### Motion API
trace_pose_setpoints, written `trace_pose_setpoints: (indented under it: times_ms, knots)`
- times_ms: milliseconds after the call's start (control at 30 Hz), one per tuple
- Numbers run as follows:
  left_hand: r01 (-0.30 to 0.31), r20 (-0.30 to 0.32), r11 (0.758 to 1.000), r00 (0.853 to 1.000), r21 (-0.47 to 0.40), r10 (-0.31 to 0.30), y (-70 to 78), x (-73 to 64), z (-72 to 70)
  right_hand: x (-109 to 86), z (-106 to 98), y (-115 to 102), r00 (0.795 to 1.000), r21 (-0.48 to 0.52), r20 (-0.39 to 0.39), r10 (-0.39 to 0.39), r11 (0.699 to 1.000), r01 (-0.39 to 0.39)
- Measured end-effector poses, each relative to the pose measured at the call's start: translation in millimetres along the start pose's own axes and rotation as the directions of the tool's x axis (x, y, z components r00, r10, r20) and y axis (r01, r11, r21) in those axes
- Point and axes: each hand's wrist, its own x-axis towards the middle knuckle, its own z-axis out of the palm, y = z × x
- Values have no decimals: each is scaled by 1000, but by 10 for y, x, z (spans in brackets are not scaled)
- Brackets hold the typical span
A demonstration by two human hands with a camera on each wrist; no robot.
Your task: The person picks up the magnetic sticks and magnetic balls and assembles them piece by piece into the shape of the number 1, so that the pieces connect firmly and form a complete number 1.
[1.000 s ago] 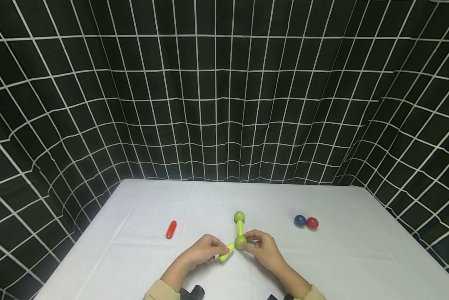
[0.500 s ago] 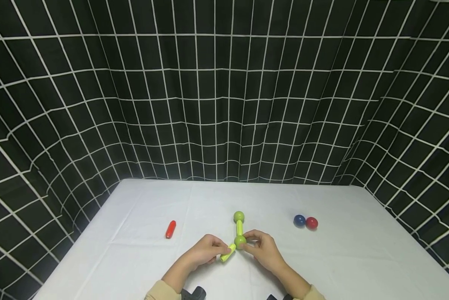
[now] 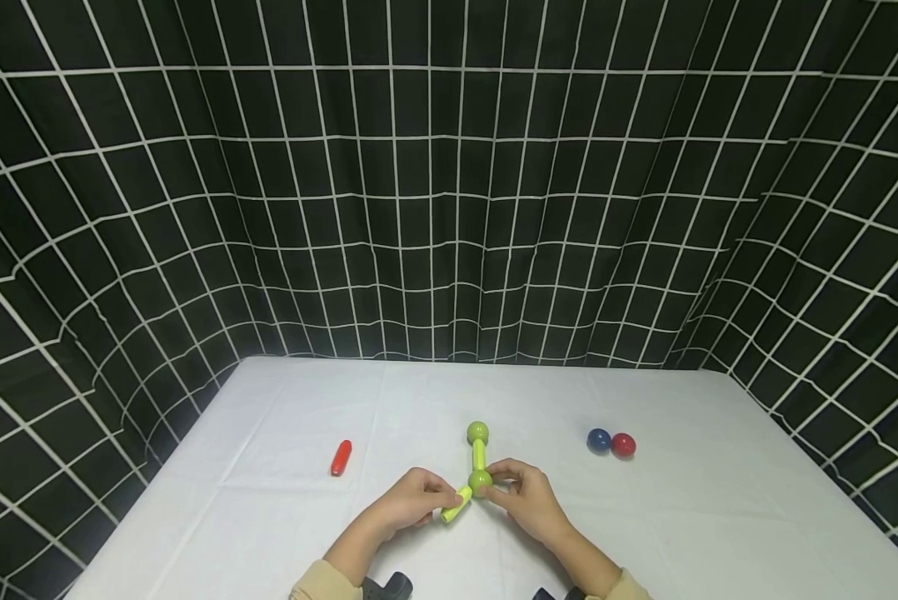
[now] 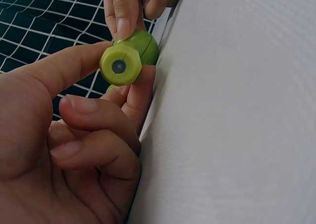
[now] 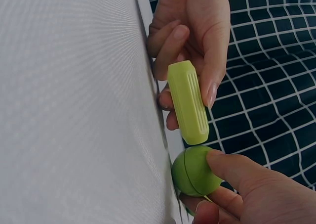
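Note:
My left hand (image 3: 419, 500) pinches a faceted yellow-green rod (image 5: 188, 103) between thumb and fingers. A dark round disc shows in the rod's end in the left wrist view. With thumb and fingers, my right hand (image 3: 527, 500) holds the nearer green ball (image 3: 481, 481). The pinched rod's far end is right at this ball's lower left side. From the same ball a second yellow-green rod (image 3: 479, 456) runs away from me to a farther green ball (image 3: 477, 432). In the left wrist view the held ball lies mostly behind the rod.
A red rod (image 3: 341, 458) lies on the white cloth-covered table (image 3: 306, 400) to the left. Toward the right, a blue ball (image 3: 599, 441) and a red ball (image 3: 624, 446) sit side by side. Dark grid-patterned curtains (image 3: 441, 208) surround the back and sides.
My left hand has shifted slightly to the right, bringing the pinched rod's end up to the nearer green ball. The right hand stays in place on that ball.

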Motion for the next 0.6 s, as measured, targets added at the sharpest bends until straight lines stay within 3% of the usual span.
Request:
trace_pose_setpoints:
  times_ms: [600]
  knots:
    - [-8, 2, 1000, 1000, -22, 8, -17, 11, 9, -6, -2, -16, 1000, 4, 7, -9, 1000, 9]
